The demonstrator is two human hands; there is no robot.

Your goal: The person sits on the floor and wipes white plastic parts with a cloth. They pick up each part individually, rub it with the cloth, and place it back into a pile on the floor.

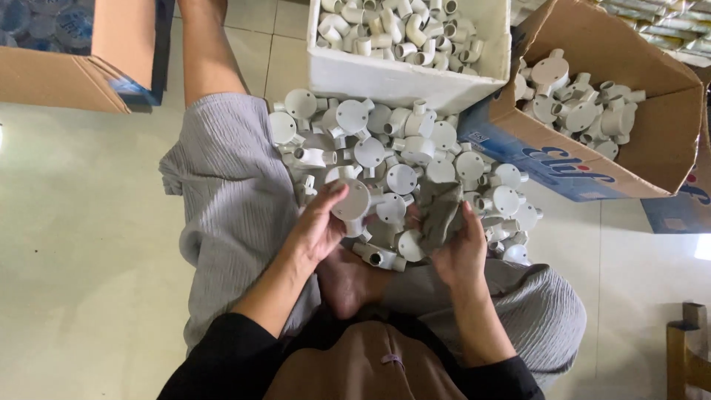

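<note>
Tiled floor (89, 222) at 12 o'clock bears loose fittings (415, 148); left hand (320, 226) grips box (351, 200), right hand (459, 248) clutches cloth (442, 211); slippage likely.

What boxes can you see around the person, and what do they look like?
White foam box: top middle, rectangular, full of white pipe elbows.
Brown cardboard box: top right, open, blue printed side, holding round white fittings.
Brown and blue cardboard box: top left, flap open.
Blue box corner: right edge, only partly in view.
</note>
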